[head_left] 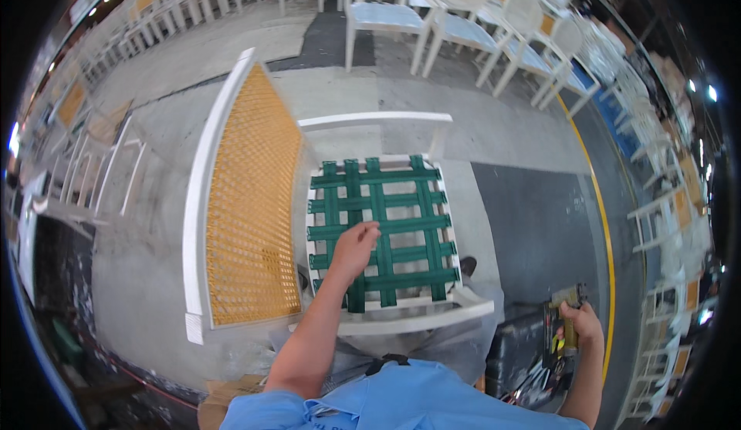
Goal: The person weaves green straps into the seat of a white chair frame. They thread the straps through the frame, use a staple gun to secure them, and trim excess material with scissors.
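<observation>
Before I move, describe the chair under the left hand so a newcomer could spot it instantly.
On the grey floor, find the white-framed chair in front of the blue shirt, with the left hand over its seat. Its back is yellow woven mesh. Unlike the pale-seated chairs beyond, its seat shows crossed green straps.

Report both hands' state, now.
Left hand: over the green webbing; whether it grips cannot be told.
Right hand: closed, holding a handheld tool.
</observation>
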{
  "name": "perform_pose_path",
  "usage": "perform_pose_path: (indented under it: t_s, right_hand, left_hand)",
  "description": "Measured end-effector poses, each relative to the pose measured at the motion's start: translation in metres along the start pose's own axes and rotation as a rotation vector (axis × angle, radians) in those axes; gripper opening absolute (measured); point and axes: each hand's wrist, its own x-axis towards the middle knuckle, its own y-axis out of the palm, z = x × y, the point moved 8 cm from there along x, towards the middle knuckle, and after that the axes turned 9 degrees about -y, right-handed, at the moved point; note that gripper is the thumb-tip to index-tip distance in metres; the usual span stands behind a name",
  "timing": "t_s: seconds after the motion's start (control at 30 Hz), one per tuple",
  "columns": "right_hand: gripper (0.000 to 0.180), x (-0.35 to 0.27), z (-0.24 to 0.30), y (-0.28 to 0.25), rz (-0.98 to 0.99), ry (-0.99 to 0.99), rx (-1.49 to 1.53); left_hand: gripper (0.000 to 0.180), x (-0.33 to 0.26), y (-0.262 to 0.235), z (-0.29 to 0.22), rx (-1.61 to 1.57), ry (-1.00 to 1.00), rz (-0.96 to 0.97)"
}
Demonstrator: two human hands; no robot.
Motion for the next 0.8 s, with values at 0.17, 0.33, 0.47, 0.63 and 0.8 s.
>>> perform_pose_path:
  t_s: [0.17, 0.33, 0.47, 0.63, 0.8]
  right_hand:
    - [0.047, -0.046, -0.159, -0.041, -0.082, 0.279, -0.05]
    - [0.046, -0.033, -0.242, -0.051, -0.07, 0.322, 0.191]
    - [0.045, -0.003, -0.28, -0.025, -0.092, 0.33, 0.514]
    - [0.038, 0.038, -0.307, -0.014, -0.006, 0.283, 0.623]
    - [0.044, 0.05, -0.326, -0.019, -0.118, 0.26, 0.443]
  left_hand:
    - [0.043, -0.19, 0.052, 0.03, -0.117, -0.226, 0.719]
    - [0.055, -0.237, 0.048, 0.133, -0.701, -0.699, 0.187]
    - [0.052, -0.204, 0.028, 0.116, -1.059, -0.507, -0.002]
    - [0.044, -0.149, 0.016, 0.14, -1.181, -0.454, -0.192]
    - [0.031, -0.152, 0.013, 0.134, -1.23, -0.464, -0.36]
